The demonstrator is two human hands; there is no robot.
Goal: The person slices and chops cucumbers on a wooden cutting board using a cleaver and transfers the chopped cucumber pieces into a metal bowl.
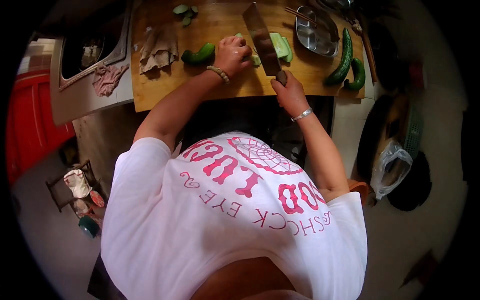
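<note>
My right hand [290, 94] grips the handle of a broad cleaver [263, 42], whose blade points away from me over the wooden board [200, 90]. Left of the blade, my left hand [233, 56] has its fingers curled down beside a small pale green cucumber piece [256, 60]. What lies under those fingers is partly hidden. Cut cucumber slices [281, 46] rest just right of the blade. A curved green cucumber piece [199, 54] lies to the left of my left hand.
On the board are a brown cloth [159, 50], green peel pieces [185, 13], a divided metal tray [317, 32] with chopsticks, and two whole cucumbers [343, 57] [357, 75] at the right. A sink [92, 47] and pink cloth [108, 80] are at the left.
</note>
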